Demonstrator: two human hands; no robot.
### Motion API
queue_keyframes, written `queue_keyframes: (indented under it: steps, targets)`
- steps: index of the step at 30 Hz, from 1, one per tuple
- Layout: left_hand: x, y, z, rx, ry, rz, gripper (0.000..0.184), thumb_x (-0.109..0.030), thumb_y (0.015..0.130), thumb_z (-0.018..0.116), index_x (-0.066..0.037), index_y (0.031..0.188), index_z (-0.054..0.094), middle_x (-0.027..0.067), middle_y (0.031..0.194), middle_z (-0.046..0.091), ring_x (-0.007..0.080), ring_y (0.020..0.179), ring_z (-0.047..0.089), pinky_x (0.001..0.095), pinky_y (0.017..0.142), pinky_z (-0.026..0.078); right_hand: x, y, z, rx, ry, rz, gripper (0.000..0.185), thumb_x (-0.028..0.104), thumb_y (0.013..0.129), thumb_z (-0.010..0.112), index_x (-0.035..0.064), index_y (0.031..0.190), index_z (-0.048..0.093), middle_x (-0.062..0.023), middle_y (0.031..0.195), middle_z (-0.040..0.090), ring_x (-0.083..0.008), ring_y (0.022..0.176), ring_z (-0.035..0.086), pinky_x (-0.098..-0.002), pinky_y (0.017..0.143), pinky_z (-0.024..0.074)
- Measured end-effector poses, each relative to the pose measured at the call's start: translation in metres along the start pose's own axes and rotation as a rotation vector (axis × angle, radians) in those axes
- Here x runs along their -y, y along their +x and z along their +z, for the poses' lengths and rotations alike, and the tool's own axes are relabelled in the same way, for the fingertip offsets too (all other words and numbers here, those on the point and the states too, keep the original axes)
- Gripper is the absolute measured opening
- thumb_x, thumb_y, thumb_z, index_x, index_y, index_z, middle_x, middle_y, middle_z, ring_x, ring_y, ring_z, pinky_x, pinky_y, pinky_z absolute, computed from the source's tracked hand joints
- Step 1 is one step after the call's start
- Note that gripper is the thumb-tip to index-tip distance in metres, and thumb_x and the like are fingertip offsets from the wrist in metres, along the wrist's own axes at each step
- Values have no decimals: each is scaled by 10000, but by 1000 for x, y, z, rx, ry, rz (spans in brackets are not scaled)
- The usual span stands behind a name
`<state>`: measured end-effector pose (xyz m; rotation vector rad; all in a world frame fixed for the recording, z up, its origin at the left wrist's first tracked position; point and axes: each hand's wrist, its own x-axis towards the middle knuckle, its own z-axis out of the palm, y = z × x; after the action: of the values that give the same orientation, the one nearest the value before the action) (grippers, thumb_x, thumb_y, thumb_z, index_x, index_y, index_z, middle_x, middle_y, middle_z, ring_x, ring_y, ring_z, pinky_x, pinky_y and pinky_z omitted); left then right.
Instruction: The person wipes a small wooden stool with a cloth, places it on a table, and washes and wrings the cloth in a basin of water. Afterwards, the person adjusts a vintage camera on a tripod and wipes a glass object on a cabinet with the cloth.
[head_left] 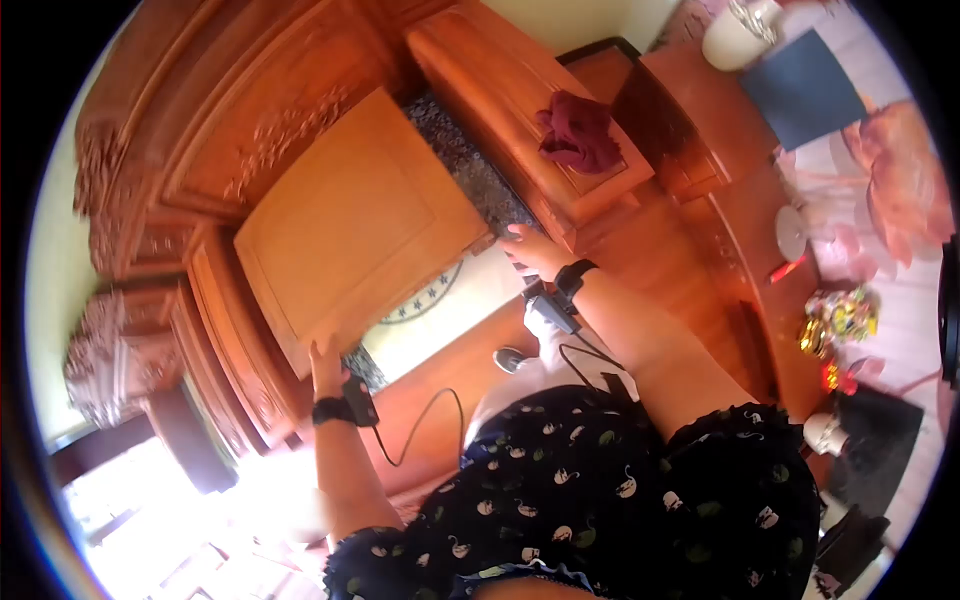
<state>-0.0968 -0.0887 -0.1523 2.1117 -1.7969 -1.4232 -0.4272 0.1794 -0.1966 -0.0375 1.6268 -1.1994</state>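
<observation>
orange-brown wood makes up the broad panel [360, 210] at the middle of the view, set askew among carved wooden furniture. its legs or supports, if it has any, are hidden. the left hand [326, 371] is at the panel's near left corner, fingers narrowed over the edge as if gripping it. the right hand [537, 252] is at the panel's right corner, fingers a little apart; whether they close on the wood or only rest against it, i cannot tell. the work in hand looks like steadying or shifting the panel from two corners, and moving it well would call for both hands to act together, keeping fingers clear of the furniture beside it.

just below the panel's near edge shows a pale surface [440, 320] with a ring of stars; beyond its upper right edge runs a dark speckled strip [465, 150]. a carved backrest [270, 130] is behind the panel. to the panel's right, a maroon cloth [578, 133] lies crumpled on a wooden ledge [500, 60]. well apart from the panel, farther right, a flower-patterned surface [890, 190] bears a white pot [735, 42], a dark blue square [803, 90] and bright wrapped packets [848, 312].
</observation>
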Motion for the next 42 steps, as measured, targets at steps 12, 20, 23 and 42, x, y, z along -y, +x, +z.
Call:
queue_keyframes:
  steps: [12, 20, 23, 42]
  targets:
    - [3, 76, 30, 15, 592, -54, 982, -613, 709, 555, 94, 1325, 265, 282, 1364, 312, 403, 1274, 284, 417, 1016, 301, -15, 50, 56, -164, -188, -259, 705, 403, 829, 521, 24, 1359, 250, -304, 1320, 302, -456, 1187, 367, -421, 982, 358]
    - [15, 93, -50, 149, 648, -87, 692, -480, 859, 450, 127, 1193, 446, 257, 1112, 563, 339, 1032, 551, 354, 871, 415, 0, 32, 67, -449, -507, -413, 590, 252, 808, 572, -35, 1269, 342, -258, 1223, 439, -400, 1129, 422, -452, 947, 350]
    - [15, 103, -69, 78, 571, -88, 660, -473, 867, 451, 128, 1138, 494, 232, 1039, 597, 311, 966, 574, 356, 835, 425, 12, 37, 72, -459, -469, -457, 611, 205, 751, 573, -70, 1244, 339, -242, 1232, 412, -366, 1145, 399, -447, 940, 352]
    - [-80, 191, -80, -81, -246, -408, 655, -638, 800, 438, -130, 1208, 495, 59, 1209, 525, 218, 1131, 469, 357, 912, 366, 126, 119, 131, -761, -381, -161, 575, 245, 742, 508, -50, 1230, 433, -151, 1193, 481, -264, 1119, 414, -443, 882, 300]
